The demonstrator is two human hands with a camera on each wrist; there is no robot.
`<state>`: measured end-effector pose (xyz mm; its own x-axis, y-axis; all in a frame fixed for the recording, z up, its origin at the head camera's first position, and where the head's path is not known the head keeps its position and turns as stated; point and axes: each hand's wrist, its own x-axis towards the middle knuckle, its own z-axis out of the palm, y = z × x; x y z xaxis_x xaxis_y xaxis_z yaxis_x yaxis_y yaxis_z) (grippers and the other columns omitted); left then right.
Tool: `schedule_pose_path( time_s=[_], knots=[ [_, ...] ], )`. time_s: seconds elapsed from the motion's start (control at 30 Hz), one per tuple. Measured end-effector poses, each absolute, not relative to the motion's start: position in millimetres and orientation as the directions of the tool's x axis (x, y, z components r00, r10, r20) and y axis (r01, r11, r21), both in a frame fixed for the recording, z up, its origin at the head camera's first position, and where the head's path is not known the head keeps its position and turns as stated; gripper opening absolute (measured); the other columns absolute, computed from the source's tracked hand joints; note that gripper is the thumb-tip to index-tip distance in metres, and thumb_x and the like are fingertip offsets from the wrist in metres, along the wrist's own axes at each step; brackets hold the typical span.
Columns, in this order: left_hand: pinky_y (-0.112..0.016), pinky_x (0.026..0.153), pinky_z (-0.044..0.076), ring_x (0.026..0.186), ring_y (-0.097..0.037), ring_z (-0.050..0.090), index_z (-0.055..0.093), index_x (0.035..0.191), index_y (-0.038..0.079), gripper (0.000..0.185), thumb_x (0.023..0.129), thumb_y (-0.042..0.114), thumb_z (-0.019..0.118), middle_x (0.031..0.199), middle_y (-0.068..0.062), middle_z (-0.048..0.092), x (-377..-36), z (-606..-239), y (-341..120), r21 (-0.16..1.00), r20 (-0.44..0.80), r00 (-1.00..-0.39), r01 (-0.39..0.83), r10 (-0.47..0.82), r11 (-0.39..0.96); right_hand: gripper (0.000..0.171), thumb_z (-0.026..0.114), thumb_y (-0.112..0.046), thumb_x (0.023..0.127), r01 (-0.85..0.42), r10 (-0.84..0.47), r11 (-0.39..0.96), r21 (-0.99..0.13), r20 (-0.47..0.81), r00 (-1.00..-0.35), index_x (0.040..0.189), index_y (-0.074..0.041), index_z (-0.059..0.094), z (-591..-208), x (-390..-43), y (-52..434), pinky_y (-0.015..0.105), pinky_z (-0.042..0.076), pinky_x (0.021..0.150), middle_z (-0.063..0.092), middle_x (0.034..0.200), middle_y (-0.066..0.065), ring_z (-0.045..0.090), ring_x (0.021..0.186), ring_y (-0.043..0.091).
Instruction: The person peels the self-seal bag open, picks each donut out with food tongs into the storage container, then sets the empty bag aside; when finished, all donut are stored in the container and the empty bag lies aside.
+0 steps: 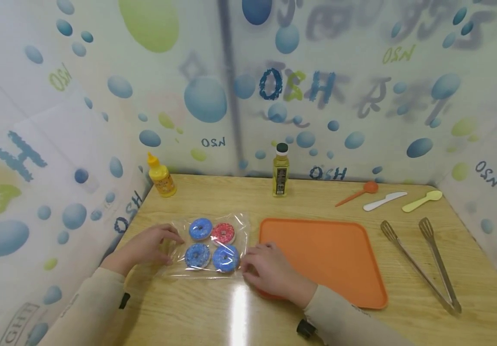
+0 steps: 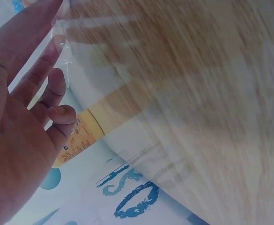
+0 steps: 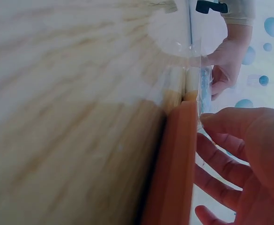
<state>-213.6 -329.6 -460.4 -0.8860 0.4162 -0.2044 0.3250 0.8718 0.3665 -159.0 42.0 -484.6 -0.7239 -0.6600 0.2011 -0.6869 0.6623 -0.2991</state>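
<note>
Fingers of our left hand (image 1: 146, 245) and right hand (image 1: 270, 271) pinch opposite edges of the clear doughnut bag (image 1: 208, 244) lying beside the orange tray (image 1: 326, 254), and we judge an uneven pull could tear it.

Place: a staged tabletop booth, not a real kitchen
Walls: bubble-print plastic sheets (image 1: 361, 96) close in three sides
Surface: small wooden table (image 1: 214, 307)
Props: toy donuts (image 1: 211, 244), orange tray (image 1: 330, 259), tongs (image 1: 421, 262), plastic cutlery (image 1: 384, 201), two bottles (image 1: 280, 169)
</note>
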Motion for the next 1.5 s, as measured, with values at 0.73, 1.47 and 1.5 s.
schedule_pose_path(
  time_s=[0.73, 1.47, 1.5],
  knots=[
    [-0.059, 0.105, 0.048, 0.12, -0.033, 0.06, 0.077, 0.119, 0.024, 0.049, 0.073, 0.026, 0.095, 0.125, -0.002, 0.066, -216, -462, -330, 0.328, -0.185, -0.866, 0.392, 0.465, 0.86, 0.023, 0.074, -0.015, 0.093, -0.632, -0.644, 0.555, -0.541, 0.2, -0.738, 0.116, -0.019, 0.072, -483, -166, 60, 0.038, 0.05, 0.095, 0.071, 0.114, -0.003, 0.059, 0.105, 0.016],
    [-0.061, 0.103, 0.049, 0.121, -0.037, 0.061, 0.078, 0.116, 0.026, 0.05, 0.069, 0.028, 0.096, 0.128, -0.003, 0.067, -215, -464, -331, 0.286, -0.162, -0.863, 0.422, 0.477, 0.86, 0.005, 0.075, -0.022, 0.095, -0.71, -0.699, 0.587, -0.389, 0.2, -0.687, 0.099, -0.025, 0.077, -481, -188, 39, 0.026, 0.051, 0.085, 0.07, 0.099, -0.01, 0.062, 0.092, 0.006],
    [-0.06, 0.103, 0.049, 0.121, -0.036, 0.061, 0.078, 0.116, 0.025, 0.05, 0.069, 0.028, 0.095, 0.128, -0.003, 0.067, -215, -463, -330, 0.284, -0.161, -0.862, 0.427, 0.481, 0.859, 0.005, 0.076, -0.021, 0.095, -0.706, -0.695, 0.589, -0.392, 0.2, -0.691, 0.099, -0.025, 0.077, -481, -188, 40, 0.027, 0.051, 0.084, 0.07, 0.099, -0.01, 0.062, 0.091, 0.006]
  ],
)
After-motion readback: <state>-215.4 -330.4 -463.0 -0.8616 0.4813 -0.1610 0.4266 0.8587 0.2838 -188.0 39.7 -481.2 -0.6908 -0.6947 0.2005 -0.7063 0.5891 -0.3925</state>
